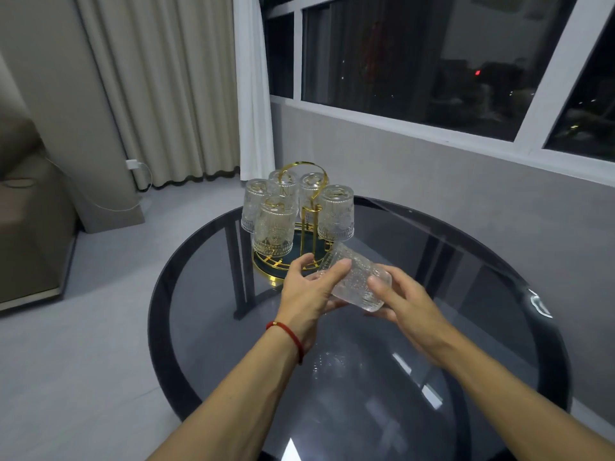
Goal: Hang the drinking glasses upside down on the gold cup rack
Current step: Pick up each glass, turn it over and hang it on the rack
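Embossed clear glass point(354, 281) lies tilted on its side above the table's far-middle, held between both hands just in front of the gold cup rack point(304, 207). Left hand point(307, 287) wraps fingers over the glass's upper side; right hand point(404, 301) pinches the end nearest the person. Five glasses point(274, 227) already hang inverted on the rack, which stands near the far-left edge of the dark round glass table point(466, 261). Judged step: last glass being oriented. Next move calls for turning its mouth downward and slipping it over a free near-side prong, which cannot be made out.
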`<state>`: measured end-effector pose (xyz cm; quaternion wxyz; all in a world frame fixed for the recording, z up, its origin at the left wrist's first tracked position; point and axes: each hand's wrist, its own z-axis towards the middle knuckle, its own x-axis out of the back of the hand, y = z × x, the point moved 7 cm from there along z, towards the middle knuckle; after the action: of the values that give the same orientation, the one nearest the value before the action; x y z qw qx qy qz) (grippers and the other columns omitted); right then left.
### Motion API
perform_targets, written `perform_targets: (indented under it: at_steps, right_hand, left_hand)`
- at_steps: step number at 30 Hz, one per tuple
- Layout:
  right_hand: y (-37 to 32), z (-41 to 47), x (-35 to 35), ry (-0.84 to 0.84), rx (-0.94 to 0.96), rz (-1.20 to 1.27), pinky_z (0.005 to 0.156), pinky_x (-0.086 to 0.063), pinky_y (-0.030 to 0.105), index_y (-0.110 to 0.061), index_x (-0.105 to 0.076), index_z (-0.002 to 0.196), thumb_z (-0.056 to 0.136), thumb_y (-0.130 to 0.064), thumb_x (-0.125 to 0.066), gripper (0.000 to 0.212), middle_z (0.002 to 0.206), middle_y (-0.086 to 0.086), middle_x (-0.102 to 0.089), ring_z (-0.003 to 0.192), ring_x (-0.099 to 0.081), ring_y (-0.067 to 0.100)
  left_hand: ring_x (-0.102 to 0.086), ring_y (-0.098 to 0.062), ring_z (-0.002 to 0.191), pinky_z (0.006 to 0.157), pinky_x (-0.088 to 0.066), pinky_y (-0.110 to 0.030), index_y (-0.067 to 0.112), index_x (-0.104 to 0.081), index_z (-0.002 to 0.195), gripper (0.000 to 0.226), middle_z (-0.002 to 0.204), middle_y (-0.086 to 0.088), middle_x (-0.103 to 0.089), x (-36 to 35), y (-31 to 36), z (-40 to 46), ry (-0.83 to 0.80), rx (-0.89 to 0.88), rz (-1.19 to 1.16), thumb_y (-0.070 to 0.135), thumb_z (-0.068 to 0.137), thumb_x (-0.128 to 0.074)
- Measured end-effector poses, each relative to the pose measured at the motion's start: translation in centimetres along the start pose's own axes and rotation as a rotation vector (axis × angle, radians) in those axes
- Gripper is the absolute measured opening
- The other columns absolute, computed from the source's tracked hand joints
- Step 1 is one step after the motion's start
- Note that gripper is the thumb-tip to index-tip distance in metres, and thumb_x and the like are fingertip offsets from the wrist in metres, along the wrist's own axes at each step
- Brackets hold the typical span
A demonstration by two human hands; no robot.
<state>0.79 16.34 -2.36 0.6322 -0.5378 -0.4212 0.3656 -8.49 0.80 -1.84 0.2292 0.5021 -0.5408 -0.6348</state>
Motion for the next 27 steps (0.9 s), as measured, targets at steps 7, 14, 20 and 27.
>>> perform_targets:
  at_steps: [7, 14, 20, 27]
  right_hand:
    - [-5.1, 0.6, 1.1, 0.316, 0.127, -0.247, 0.105, -0.052, 0.040, -0.025, -0.057, 0.143, 0.080, -0.048, -0.084, 0.072, 0.138, -0.006, -0.065, 0.125, -0.063, 0.016]
    - [-13.2, 3.2, -0.4, 0.426, 0.279, -0.602, 0.114, -0.046, 0.047, -0.022, -0.049, 0.155, 0.083, -0.050, -0.080, 0.083, 0.153, 0.004, -0.057, 0.138, -0.054, 0.023]
    - [-16.7, 6.7, -3.4, 0.359, 0.318, -0.838, 0.114, -0.039, 0.044, -0.010, -0.044, 0.157, 0.089, -0.048, -0.073, 0.083, 0.150, 0.015, -0.056, 0.142, -0.049, 0.032]
    - [-17.1, 9.8, -6.6, 0.211, 0.305, -1.014, 0.118, -0.038, 0.048, -0.006, -0.051, 0.153, 0.090, -0.041, -0.071, 0.075, 0.151, 0.015, -0.058, 0.145, -0.047, 0.033]
  left_hand:
    - [-0.064, -0.024, 0.102, 0.086, -0.055, -0.051, 0.031, -0.058, 0.102, 0.046, 0.103, 0.005, -0.063, 2.4, 0.7, 0.8, 0.082, -0.118, 0.463, 0.071, 0.093, -0.038]
    - [0.008, -0.021, 0.156, 0.122, 0.001, -0.062, 0.039, -0.012, 0.159, 0.068, 0.171, 0.004, 0.004, 4.8, -3.2, 2.5, -0.018, -0.369, 1.581, 0.061, 0.097, -0.029]
    - [-0.004, -0.024, 0.156, 0.121, -0.003, -0.063, 0.033, -0.004, 0.160, 0.072, 0.171, 0.004, 0.005, 5.2, -3.9, 2.9, -0.016, -0.365, 1.636, 0.058, 0.097, -0.025]
    - [-0.004, -0.024, 0.156, 0.122, -0.004, -0.062, 0.026, -0.007, 0.160, 0.072, 0.171, 0.003, 0.004, 5.1, -3.9, 2.9, -0.008, -0.371, 1.624, 0.054, 0.099, -0.030]
